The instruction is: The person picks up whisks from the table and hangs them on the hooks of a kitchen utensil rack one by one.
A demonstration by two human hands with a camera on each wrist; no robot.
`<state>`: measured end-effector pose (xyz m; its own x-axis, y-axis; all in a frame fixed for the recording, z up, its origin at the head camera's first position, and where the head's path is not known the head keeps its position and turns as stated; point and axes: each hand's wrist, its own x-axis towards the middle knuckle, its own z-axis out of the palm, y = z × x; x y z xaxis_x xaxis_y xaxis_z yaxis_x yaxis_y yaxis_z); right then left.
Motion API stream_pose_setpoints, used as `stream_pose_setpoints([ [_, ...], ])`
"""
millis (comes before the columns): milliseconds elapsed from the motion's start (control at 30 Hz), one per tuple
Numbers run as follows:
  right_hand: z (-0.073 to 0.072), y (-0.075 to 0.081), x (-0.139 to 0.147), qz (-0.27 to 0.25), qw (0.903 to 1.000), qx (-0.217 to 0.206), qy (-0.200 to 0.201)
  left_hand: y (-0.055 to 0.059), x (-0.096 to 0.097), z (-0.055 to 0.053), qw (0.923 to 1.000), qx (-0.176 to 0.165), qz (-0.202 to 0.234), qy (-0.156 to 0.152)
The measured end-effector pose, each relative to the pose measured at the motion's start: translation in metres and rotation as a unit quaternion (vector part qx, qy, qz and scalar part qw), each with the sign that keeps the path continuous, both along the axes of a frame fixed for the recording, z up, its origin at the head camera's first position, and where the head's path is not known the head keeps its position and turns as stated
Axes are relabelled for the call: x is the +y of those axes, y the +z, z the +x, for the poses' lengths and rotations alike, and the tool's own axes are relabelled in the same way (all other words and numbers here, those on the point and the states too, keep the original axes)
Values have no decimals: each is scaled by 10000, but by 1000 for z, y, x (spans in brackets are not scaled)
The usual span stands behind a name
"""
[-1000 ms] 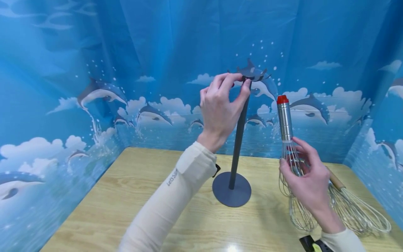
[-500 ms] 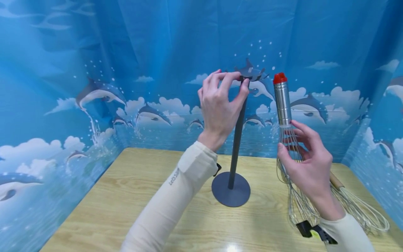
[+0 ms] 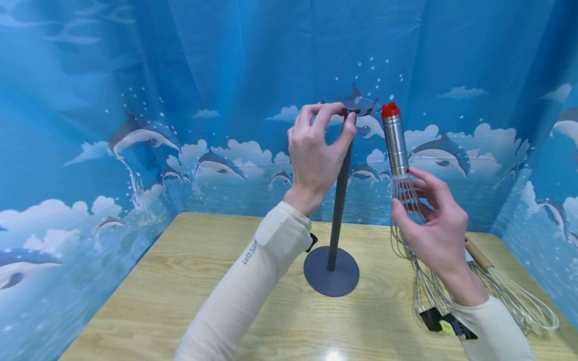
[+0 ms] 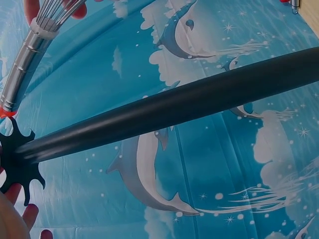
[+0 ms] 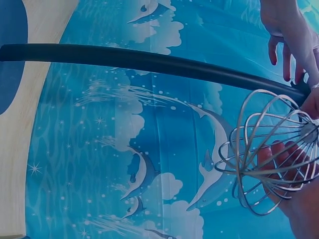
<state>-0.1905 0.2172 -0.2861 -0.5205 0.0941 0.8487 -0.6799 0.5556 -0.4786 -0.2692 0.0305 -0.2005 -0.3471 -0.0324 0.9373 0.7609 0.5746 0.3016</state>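
My left hand (image 3: 318, 148) pinches the dark hooked top (image 4: 20, 154) of a black stand (image 3: 339, 205), which stands upright on its round base (image 3: 331, 281). My right hand (image 3: 433, 220) holds a whisk (image 3: 396, 145) by its wires just below the steel handle. The handle points up, and its red end cap (image 3: 390, 109) is at the right side of the hooked top. In the left wrist view the cap is right beside one hook; whether they touch I cannot tell. The whisk's wire loops (image 5: 269, 154) show in the right wrist view.
On the right of the wooden table (image 3: 180, 301) lies a whisk with a wooden handle (image 3: 479, 253). Another set of whisk wires (image 3: 426, 291) lies nearer, partly behind my right wrist. A blue dolphin-print curtain (image 3: 253, 60) closes off the back and sides.
My right hand has raised the whisk and then brought it leftward, so the red cap is now beside the stand's top. The left hand has stayed at the top of the stand.
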Motion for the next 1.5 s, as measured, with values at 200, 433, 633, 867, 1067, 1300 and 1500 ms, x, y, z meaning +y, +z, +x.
stream_pose_setpoints([
  [200,-1,1,0,-5,10000,15,-21,0,1,0,10000,40,7,12],
  [433,-3,5,0,-20,10000,12,6,0,1,0,10000,39,18,-2],
  [633,-3,8,0,18,10000,-88,-1,-1,0,0,10000,74,46,7],
  [867,-2,14,7,128,9999,-63,60,-1,1,0,9999,93,73,-38],
  [1067,0,19,13,305,9993,-228,11,0,1,0,9999,86,41,-42],
  [1300,-2,15,8,413,9981,-453,8,0,2,0,9999,114,16,-20],
  [1500,-7,7,0,360,9981,-487,83,1,2,0,9999,137,21,-23],
])
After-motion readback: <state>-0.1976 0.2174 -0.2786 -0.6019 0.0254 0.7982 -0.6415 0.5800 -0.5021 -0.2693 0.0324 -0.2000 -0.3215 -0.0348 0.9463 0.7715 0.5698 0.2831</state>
